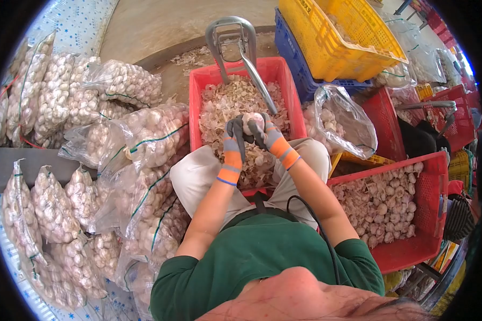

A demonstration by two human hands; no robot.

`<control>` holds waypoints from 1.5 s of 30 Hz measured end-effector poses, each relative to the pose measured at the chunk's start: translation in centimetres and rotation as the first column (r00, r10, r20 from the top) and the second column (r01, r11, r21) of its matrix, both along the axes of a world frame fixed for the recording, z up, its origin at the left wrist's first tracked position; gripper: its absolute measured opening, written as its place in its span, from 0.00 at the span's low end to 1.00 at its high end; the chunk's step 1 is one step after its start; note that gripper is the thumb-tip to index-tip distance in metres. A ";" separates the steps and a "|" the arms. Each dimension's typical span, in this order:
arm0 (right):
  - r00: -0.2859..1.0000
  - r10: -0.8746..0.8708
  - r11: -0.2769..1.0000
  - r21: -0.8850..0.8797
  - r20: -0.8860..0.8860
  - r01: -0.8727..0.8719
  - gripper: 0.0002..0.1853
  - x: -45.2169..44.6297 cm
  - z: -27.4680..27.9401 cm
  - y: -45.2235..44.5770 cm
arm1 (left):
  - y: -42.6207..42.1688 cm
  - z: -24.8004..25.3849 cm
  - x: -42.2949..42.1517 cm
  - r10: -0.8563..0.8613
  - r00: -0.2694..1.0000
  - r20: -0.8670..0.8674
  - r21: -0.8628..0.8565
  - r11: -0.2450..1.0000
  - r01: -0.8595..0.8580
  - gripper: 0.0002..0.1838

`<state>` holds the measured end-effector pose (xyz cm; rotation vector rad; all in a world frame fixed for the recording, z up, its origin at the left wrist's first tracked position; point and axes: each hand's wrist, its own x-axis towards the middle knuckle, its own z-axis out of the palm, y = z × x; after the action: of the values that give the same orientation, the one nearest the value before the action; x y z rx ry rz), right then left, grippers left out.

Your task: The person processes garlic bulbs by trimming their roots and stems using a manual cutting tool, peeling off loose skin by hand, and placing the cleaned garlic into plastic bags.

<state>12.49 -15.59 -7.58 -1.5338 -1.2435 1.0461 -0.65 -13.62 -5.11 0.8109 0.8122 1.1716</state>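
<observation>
Both my hands wear dark-palmed gloves with orange and grey cuffs. My left hand (235,132) is closed on the left side of a pale garlic bulb (253,122). From the other side, my right hand (264,134) also grips the bulb; its fingertips are partly hidden. The bulb is held over a red crate (195,101) that stands between my knees, full of loose garlic skins (214,109). Just beyond my hands, a bent metal tube frame (258,80) rises over the crate, with one bar sloping down towards the bulb.
Clear bags of garlic (158,134) are piled at my left. To my right stands a red crate of loose bulbs (439,187), with an open plastic bag of garlic (326,123) above it. Yellow (332,48) and blue crates (300,69) are stacked ahead on the right.
</observation>
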 end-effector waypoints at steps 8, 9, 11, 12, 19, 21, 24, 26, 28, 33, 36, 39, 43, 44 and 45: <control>0.663 -0.299 0.953 -0.178 -0.687 0.246 0.13 -0.3 -0.9 1.1 | 0.4 2.4 0.1 -0.193 0.981 -0.031 -0.199 0.963 0.183 0.10; 0.553 -0.335 0.942 -0.249 -0.763 0.226 0.13 0.1 -1.3 1.4 | 0.5 1.8 -0.6 -0.249 0.957 -0.149 -0.041 0.969 0.245 0.16; 0.755 -0.295 0.954 -0.225 -0.586 0.198 0.14 0.6 -5.6 2.4 | 1.0 1.9 -1.9 -0.367 0.930 0.021 -0.056 0.928 0.367 0.21; 0.834 -0.270 0.958 -0.217 -0.481 0.185 0.14 0.9 -7.7 2.9 | 1.2 1.9 -2.3 -0.421 0.901 0.105 -0.052 0.903 0.427 0.24; 0.777 -0.193 0.981 -0.145 -0.599 0.131 0.13 1.0 -1.5 1.2 | 0.6 2.2 -3.1 -0.486 0.871 0.074 0.114 0.872 0.477 0.30; 0.863 -0.219 0.952 -0.294 -0.456 0.086 0.15 1.1 1.6 1.0 | 0.3 3.1 -2.9 -0.359 0.928 0.102 0.076 0.933 0.352 0.31; 0.931 -0.101 0.948 -0.318 -0.351 -0.017 0.22 0.8 2.5 0.3 | 0.7 3.7 -3.0 -0.293 0.955 0.038 0.033 0.956 0.292 0.35; 0.895 -0.035 0.977 -0.202 -0.445 -0.062 0.25 0.1 1.8 0.1 | 0.7 3.4 -3.4 -0.314 0.949 0.009 0.000 0.949 0.314 0.36; 0.777 -0.138 0.963 -0.265 -0.614 -0.039 0.23 0.6 1.9 0.4 | 0.7 2.9 -2.9 -0.302 0.953 0.006 0.061 0.952 0.301 0.37; 0.957 -0.129 0.973 -0.220 -0.258 0.071 0.29 0.9 -1.0 1.0 | 0.9 0.5 -0.5 -0.303 0.948 -0.095 0.068 0.948 0.310 0.35; 0.910 -0.158 0.961 -0.272 -0.383 0.053 0.27 0.4 2.6 0.6 | 1.4 -3.1 -0.3 -0.152 0.904 -0.399 0.228 0.939 0.258 0.37; 0.910 -0.086 0.991 -0.132 -0.405 0.034 0.24 0.5 0.3 1.0 | 0.3 2.6 -1.1 0.051 0.630 -0.775 0.364 0.851 0.379 0.37; 0.996 -0.047 0.996 -0.079 0.075 0.053 0.21 0.1 3.7 -0.1 | 0.8 1.8 -1.3 0.063 0.724 -0.687 0.458 0.811 0.364 0.39; 0.982 -0.038 0.992 -0.108 0.186 0.059 0.21 -0.1 4.5 -0.2 | 0.9 1.9 -1.5 0.041 0.692 -0.720 0.432 0.808 0.401 0.39; 0.990 -0.058 0.995 -0.077 0.129 0.068 0.20 -0.1 3.4 -0.1 | 1.0 1.9 -1.8 0.019 0.659 -0.752 0.403 0.804 0.437 0.39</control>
<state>12.40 -15.70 -4.21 -1.7136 -1.2426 0.9817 -2.42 -12.59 -3.22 1.9166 0.9782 0.8340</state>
